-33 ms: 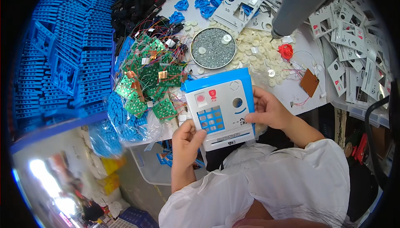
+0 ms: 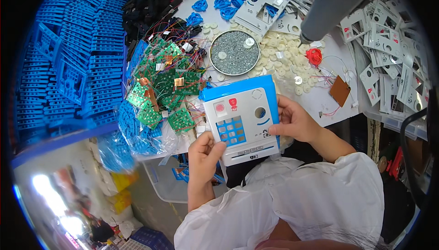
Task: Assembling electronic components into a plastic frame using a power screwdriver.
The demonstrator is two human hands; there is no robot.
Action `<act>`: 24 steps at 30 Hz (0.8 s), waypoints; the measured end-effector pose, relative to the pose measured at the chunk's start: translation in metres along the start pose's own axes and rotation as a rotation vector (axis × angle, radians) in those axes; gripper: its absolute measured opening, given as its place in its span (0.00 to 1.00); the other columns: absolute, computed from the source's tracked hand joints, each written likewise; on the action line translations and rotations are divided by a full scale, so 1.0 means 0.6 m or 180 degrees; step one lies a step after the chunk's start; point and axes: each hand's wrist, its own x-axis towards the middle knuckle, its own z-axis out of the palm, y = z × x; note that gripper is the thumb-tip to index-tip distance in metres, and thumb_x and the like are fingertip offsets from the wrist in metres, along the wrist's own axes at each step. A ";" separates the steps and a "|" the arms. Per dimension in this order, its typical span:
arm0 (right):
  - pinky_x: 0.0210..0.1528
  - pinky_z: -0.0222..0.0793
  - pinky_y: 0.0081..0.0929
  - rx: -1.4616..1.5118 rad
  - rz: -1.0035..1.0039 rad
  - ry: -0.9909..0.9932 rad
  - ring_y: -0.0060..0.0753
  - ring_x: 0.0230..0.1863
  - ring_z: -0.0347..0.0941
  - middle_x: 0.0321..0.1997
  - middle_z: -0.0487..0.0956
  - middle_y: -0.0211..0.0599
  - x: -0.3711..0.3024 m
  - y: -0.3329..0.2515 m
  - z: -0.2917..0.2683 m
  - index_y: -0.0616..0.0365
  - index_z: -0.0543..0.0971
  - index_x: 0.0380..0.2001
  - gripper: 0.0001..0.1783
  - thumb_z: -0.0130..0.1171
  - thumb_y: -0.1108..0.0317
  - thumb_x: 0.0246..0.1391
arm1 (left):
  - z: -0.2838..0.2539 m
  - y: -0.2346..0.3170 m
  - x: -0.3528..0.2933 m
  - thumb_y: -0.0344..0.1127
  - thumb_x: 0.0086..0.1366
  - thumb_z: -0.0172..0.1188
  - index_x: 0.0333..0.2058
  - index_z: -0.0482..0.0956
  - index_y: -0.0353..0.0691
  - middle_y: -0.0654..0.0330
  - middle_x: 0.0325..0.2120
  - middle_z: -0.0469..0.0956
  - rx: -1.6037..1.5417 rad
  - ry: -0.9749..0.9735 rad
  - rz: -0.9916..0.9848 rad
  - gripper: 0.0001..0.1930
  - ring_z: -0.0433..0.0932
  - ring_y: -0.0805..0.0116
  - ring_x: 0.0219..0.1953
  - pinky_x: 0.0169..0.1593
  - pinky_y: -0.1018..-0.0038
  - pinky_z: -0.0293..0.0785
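Between my hands is a white plastic front panel [image 2: 242,106] with a round hole and a slot, lying over a blue plastic frame [image 2: 242,87]. The blue part shows along the top and right edges and as a grid through the panel's square cut-out. My left hand [image 2: 204,156] grips the lower left edge, thumb on the white face. On the right side, my right hand [image 2: 295,121] holds the edge with its thumb on the front and fingers behind, partly hidden. Just beyond the parts stands a round tin [image 2: 234,52] of small metal screws.
Green circuit boards [image 2: 160,85] with wires pile up at left, beside stacked blue frames [image 2: 77,58]. Pale plastic discs [image 2: 279,51] spread behind the tin. A grey tool [image 2: 336,7] hangs at upper right, near heaped white panels [image 2: 384,44]. A brown square plate [image 2: 339,91] lies at right.
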 end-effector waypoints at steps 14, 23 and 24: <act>0.46 0.76 0.41 -0.3762 -0.3196 -0.0594 0.43 0.42 0.78 0.45 0.81 0.35 0.011 -0.079 -0.022 0.52 0.81 0.40 0.16 0.72 0.71 0.46 | -0.047 0.004 0.037 0.60 0.72 0.57 0.67 0.66 0.31 0.48 0.61 0.76 -0.1317 -0.0768 -0.0333 0.39 0.78 0.57 0.61 0.62 0.61 0.75; 0.61 0.71 0.58 -0.4284 -0.3788 -0.0472 0.36 0.46 0.79 0.44 0.80 0.27 0.007 -0.061 -0.029 0.42 0.81 0.38 0.15 0.72 0.69 0.46 | -0.021 0.019 0.033 0.27 0.73 0.56 0.72 0.59 0.28 0.53 0.48 0.84 0.0114 -0.0853 -0.0995 0.32 0.81 0.79 0.38 0.37 0.82 0.76; 0.61 0.71 0.58 -0.4281 -0.3847 -0.0415 0.36 0.46 0.79 0.44 0.80 0.27 0.008 -0.059 -0.029 0.42 0.81 0.38 0.15 0.72 0.70 0.46 | 0.004 0.030 0.031 0.26 0.72 0.55 0.72 0.58 0.28 0.55 0.44 0.85 0.0002 -0.0680 -0.0941 0.32 0.80 0.81 0.34 0.34 0.83 0.74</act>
